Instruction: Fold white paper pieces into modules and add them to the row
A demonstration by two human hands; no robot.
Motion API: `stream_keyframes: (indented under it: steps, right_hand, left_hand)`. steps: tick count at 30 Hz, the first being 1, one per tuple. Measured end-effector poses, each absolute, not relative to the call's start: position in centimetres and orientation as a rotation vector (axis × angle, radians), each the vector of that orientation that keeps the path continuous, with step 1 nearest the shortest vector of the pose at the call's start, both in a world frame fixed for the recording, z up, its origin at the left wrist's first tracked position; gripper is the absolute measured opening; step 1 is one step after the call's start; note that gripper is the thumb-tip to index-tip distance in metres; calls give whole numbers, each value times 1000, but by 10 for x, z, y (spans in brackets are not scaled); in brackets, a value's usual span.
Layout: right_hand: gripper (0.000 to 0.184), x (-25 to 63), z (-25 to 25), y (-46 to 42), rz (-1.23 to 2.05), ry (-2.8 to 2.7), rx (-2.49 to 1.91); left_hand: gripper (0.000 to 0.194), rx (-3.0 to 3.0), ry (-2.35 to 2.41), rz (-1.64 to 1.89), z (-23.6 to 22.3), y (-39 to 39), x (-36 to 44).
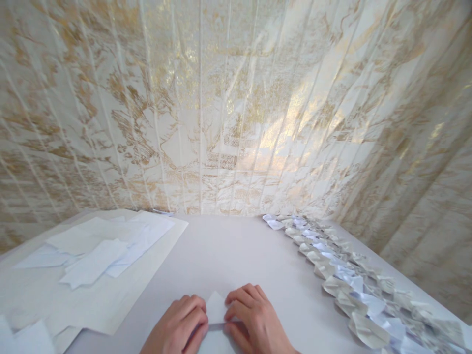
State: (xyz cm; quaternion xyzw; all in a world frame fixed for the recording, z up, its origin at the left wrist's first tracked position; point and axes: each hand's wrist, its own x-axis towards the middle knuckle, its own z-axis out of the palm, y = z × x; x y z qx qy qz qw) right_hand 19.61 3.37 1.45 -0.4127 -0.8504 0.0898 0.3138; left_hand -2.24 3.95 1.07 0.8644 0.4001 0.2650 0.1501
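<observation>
Between my two hands, at the near edge of the table, lies a white sheet of paper [216, 309] with a folded edge across it and a pointed tip facing away from me. My left hand [180, 322] has its fingers curled on the paper's left side. On the right side my right hand [254, 317] grips the same sheet, thumb below and fingers above the fold. The lower part of the paper runs out of view at the bottom.
Loose white paper pieces [96, 260] lie on a large pale sheet [99, 307] at the left. Rows of folded paper pieces [350, 300] stretch along the right side of the white table [221, 250]. A gold-patterned curtain [206, 108] hangs behind.
</observation>
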Motion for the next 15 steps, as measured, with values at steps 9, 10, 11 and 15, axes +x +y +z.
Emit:
stream_keyframes:
  steps: [9,10,11,15]
  right_hand:
    - [15,184,30,41,474,-1986,-1579]
    - [15,183,30,41,477,-1982,-1592]
    - [14,182,31,41,476,-1981,-1600]
    - [14,182,33,41,463,-1986,-1623]
  left_hand:
    - [21,2358,1426,726,10,45,-25]
    - [22,2360,1437,721,9,46,-25]
    - [21,2366,1440,715,9,46,-24]
    - [18,2409,1506,721,8,48,-20]
